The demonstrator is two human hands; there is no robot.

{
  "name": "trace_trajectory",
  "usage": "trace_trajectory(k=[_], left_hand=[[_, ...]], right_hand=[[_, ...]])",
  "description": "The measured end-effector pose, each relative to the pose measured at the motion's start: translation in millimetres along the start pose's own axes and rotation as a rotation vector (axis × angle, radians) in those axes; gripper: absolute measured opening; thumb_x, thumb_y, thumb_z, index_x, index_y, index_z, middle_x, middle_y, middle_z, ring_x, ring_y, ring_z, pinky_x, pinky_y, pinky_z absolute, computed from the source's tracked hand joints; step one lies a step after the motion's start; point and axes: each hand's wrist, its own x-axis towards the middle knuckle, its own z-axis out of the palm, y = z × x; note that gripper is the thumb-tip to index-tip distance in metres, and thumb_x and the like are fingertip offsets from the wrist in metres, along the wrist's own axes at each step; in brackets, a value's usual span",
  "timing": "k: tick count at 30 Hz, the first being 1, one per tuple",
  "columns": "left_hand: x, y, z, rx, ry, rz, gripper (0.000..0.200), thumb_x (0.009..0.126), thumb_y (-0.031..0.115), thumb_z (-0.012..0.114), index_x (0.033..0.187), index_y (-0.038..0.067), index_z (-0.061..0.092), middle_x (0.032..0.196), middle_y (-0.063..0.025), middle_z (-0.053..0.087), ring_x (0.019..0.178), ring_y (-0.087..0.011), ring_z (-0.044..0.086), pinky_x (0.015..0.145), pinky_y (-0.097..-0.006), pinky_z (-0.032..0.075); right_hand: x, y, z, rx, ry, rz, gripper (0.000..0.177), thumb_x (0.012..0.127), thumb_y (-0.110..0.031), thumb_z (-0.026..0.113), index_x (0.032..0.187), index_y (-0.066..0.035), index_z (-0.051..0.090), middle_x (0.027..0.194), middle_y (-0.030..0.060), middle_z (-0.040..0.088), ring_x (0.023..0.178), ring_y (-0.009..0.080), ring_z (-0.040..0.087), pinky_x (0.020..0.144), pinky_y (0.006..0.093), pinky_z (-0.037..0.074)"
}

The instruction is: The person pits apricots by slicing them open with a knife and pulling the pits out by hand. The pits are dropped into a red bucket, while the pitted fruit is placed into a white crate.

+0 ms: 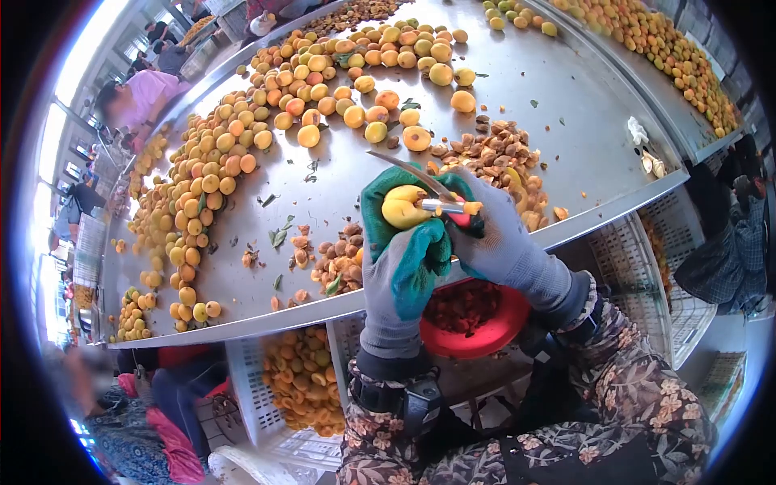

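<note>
My left hand [404,271], in a grey glove with a green coated palm, is wrapped round a yellow apricot [401,207] above the table's near edge. The fruit shows a crease or cut on its right side. My right hand [513,234], in a similar grey glove, grips a knife [411,170] whose curved blade points up and left over the apricot. A short metal tube [440,206] with a reddish end also sticks out of the right hand and touches the fruit. My fingers hide how the two tools are held.
The metal table [578,97] bears a long heap of whole apricots [230,149] and piles of brown pits [489,153]. A red bowl [485,346] with dark scraps sits below my hands. White crates [250,396], one with apricot halves, stand under the edge. Other people sit at left.
</note>
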Motion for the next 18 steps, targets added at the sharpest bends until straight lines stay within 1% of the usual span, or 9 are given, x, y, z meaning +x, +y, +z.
trace_trajectory(k=[2,3,5,8,10,12,14,16,18], left_hand=[[0,3,3,-0.062,-0.031,-0.110,0.025,0.085,0.001,0.055,0.110,0.002,0.050,0.075,-0.0035,0.053,0.057,-0.0093,0.050,0.051,-0.0211,0.043],[0,3,4,-0.399,0.008,-0.246,0.029,0.086,0.002,0.053,0.115,0.002,0.045,0.077,-0.0033,0.052,0.057,-0.0078,0.048,0.050,-0.0198,0.041],[-2,0,7,-0.736,0.047,-0.380,0.034,0.088,0.003,0.051,0.120,0.003,0.041,0.080,-0.0032,0.051,0.057,-0.0063,0.047,0.049,-0.0184,0.040],[-3,1,10,-0.599,0.131,-0.407,0.023,0.074,0.000,0.063,0.095,0.004,0.058,0.070,-0.0030,0.054,0.063,-0.0160,0.056,0.058,-0.0288,0.046],[6,13,6,-0.863,0.110,-0.599,0.027,0.084,0.006,0.054,0.110,0.001,0.049,0.071,-0.0024,0.052,0.062,-0.0101,0.051,0.057,-0.0256,0.046],[1,5,11,-0.885,0.115,-0.556,0.030,0.086,0.008,0.049,0.115,0.001,0.044,0.077,-0.0033,0.053,0.064,-0.0086,0.049,0.059,-0.0241,0.045],[-2,-6,17,-0.901,0.118,-0.511,0.033,0.089,0.011,0.045,0.120,0.000,0.039,0.084,-0.0043,0.053,0.067,-0.0072,0.048,0.061,-0.0225,0.045],[4,-7,21,-0.542,0.230,-0.256,0.035,0.084,0.004,0.051,0.117,0.003,0.039,0.098,-0.0072,0.048,0.074,-0.0079,0.050,0.059,-0.0193,0.043],[1,-2,24,-0.516,0.239,-0.319,0.033,0.084,0.005,0.050,0.115,0.002,0.041,0.100,-0.0084,0.048,0.075,-0.0104,0.051,0.063,-0.0224,0.045]], right_hand=[[-1,0,2,0.096,-0.045,0.078,0.029,0.076,-0.004,0.060,0.102,0.000,0.048,0.086,0.0213,0.058,0.086,0.0412,0.058,0.070,0.0386,0.047],[-1,-3,2,0.096,-0.044,0.078,0.029,0.076,-0.004,0.060,0.102,0.000,0.048,0.086,0.0213,0.058,0.086,0.0412,0.058,0.070,0.0386,0.047],[0,-10,1,0.067,-0.078,0.129,0.028,0.077,-0.004,0.058,0.103,0.000,0.048,0.085,0.0220,0.058,0.088,0.0417,0.057,0.071,0.0391,0.046],[0,-7,1,0.084,-0.120,0.201,0.026,0.078,-0.004,0.058,0.102,0.000,0.048,0.088,0.0229,0.057,0.091,0.0417,0.056,0.071,0.0393,0.045],[-1,-3,4,0.095,-0.134,0.230,0.024,0.078,-0.005,0.057,0.100,0.000,0.048,0.087,0.0227,0.056,0.090,0.0418,0.056,0.071,0.0399,0.045],[0,-2,3,0.108,-0.148,0.258,0.023,0.078,-0.005,0.057,0.098,0.000,0.048,0.085,0.0225,0.055,0.090,0.0418,0.056,0.070,0.0406,0.045],[1,-5,0,-0.072,-0.218,0.244,0.023,0.079,-0.009,0.057,0.098,-0.001,0.046,0.086,0.0213,0.053,0.088,0.0425,0.056,0.070,0.0428,0.045],[1,-5,0,-0.185,-0.192,0.191,0.025,0.079,-0.010,0.058,0.099,-0.001,0.045,0.087,0.0207,0.052,0.086,0.0422,0.056,0.070,0.0441,0.046],[-1,-6,2,-0.297,-0.160,0.145,0.027,0.079,-0.011,0.058,0.100,-0.002,0.045,0.087,0.0201,0.051,0.085,0.0419,0.057,0.070,0.0455,0.046]])
